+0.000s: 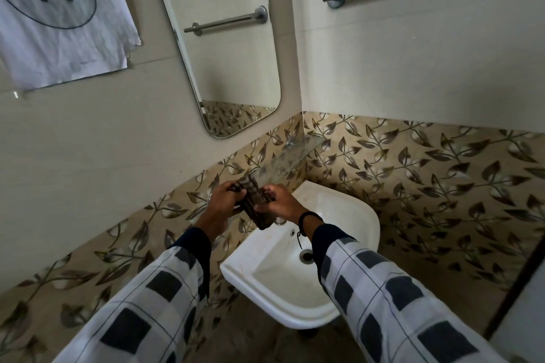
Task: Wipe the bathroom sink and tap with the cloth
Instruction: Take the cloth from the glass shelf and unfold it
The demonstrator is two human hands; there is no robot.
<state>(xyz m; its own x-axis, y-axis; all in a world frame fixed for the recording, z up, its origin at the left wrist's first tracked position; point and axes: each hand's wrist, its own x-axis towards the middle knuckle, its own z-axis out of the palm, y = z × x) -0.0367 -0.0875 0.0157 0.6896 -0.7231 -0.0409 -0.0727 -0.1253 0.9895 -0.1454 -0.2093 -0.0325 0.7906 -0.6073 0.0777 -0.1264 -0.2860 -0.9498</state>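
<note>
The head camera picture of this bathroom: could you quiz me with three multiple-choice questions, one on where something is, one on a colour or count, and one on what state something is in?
1. Where is the glass shelf mounted?
A. In the wall corner above the sink
B. On the floor beside the sink
C. Across the mirror

2. What colours is the cloth?
A. Plain bright yellow
B. Dark brown with lighter stripes
C. Plain white

3. How is the cloth held?
A. It lies flat in the basin
B. It hangs on the towel bar
C. Both hands grip it above the sink

Answers:
1. A, the shelf spans the two leaf-patterned walls over the sink.
2. B, brown stripes show between the hands.
3. C, the left hand and the right hand both clutch it, bunched, over the basin's back edge.
</note>
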